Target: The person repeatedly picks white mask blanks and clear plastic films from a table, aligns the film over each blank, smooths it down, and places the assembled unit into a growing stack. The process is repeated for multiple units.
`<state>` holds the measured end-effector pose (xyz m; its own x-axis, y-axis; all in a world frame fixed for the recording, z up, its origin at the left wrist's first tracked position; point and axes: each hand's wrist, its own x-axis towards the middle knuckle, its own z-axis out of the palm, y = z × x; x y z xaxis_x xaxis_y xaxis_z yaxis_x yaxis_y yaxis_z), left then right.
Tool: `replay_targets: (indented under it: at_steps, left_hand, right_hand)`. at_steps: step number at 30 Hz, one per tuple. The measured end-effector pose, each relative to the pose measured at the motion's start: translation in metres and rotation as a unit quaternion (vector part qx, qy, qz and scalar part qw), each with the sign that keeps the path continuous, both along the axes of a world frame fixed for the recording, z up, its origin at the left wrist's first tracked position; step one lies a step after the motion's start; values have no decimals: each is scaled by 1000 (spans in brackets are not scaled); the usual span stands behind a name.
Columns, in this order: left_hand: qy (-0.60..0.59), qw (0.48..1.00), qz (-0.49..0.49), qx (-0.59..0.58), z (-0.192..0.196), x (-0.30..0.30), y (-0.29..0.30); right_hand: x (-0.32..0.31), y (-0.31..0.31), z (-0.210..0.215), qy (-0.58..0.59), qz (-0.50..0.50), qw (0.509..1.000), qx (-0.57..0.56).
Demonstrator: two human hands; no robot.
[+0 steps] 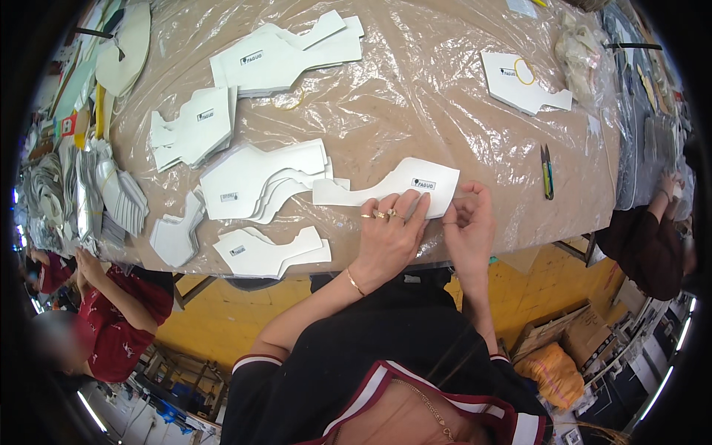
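A white cut piece (pixel 371 193), flat and curved with a small dark printed mark, lies near the table's front edge. My left hand (pixel 391 233) has its bent fingers pressed on top of it along the lower edge; the thumb is hidden. At the piece's right-hand corner is my right hand (pixel 472 226), thumb and fingertips pinched together at the edge. The narrow left end of the piece overlaps a fanned stack of similar white pieces (pixel 252 174). Below that stack lies a smaller group of white pieces (pixel 274 251).
More white stacks (pixel 289 55) lie farther back, and another stack (pixel 519 81) with a yellow rubber band is at far right. Thread snips (pixel 547 172) rest right of my hands. Clear plastic covers the brown table (pixel 445 89). Co-workers (pixel 122 319) sit at both sides.
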<state>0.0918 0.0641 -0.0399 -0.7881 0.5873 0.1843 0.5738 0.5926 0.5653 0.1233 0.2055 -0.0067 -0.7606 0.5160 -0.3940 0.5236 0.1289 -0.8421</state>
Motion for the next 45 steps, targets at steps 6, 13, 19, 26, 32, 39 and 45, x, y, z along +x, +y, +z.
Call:
replay_targets:
  at_steps: [6,13,19,26,32,39,45]
  left_hand:
    - [13,1000,1,-18,0,1,2]
    - [11,999,12,-34,-5,5,3]
    - [26,997,3,-68,-9,5,0]
    - [43,993,5,-107,-6,4,1]
    - [-35,998,29,-32,1,4,5]
    - [-94,994,29,38,4,3,5]
    - [-187,956,129,188,6,0,4]
  right_hand:
    - [-5,2,3,-17,25,999,42]
    - [-7,6,4,-9,37,999,19]
    - [-7,6,3,-9,35,999,13]
    - [-2,11,3,-11,91,994,63]
    - [1,10,-5,44,49,998,18]
    - [0,5,-2,37,19,999,-26]
    - [-2,7,1,7,52,999,10]
